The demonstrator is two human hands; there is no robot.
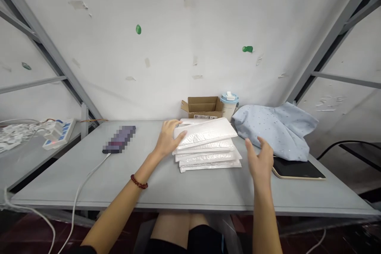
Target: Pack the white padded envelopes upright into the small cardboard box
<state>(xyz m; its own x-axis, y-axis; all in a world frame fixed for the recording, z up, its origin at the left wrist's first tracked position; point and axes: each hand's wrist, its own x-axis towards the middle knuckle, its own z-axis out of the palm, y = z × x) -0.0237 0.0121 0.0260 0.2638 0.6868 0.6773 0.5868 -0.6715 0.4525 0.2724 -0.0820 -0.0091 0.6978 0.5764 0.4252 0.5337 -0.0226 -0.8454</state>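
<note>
The left hand [168, 139] has its fingers laid over the left edge of the top mailer [205, 131]; the thumb is hidden beneath, so I cannot tell whether that edge is pinched or only pressed. The right hand [262, 162] hangs just off the right side of the stack of white bubble mailers [208, 154], fingers spread wide, touching nothing.

The stack sits in the middle of the grey table [193, 190], its layers fanned a little out of line, the top one askew. I would judge these mailers light, soft and padded, with a slick plastic skin that lets them slide over one another. A hand on each short edge, or a flat palm on top, looks like the surest hold.

Behind the stack stand an open cardboard box [202, 107] and a cup with a blue lid [229, 105]. To the right a pale blue cloth [274, 131] is heaped partly over a tablet [297, 168]. To the left lie a phone [119, 139] on a white cable and, further off, a power strip [58, 133]
</note>
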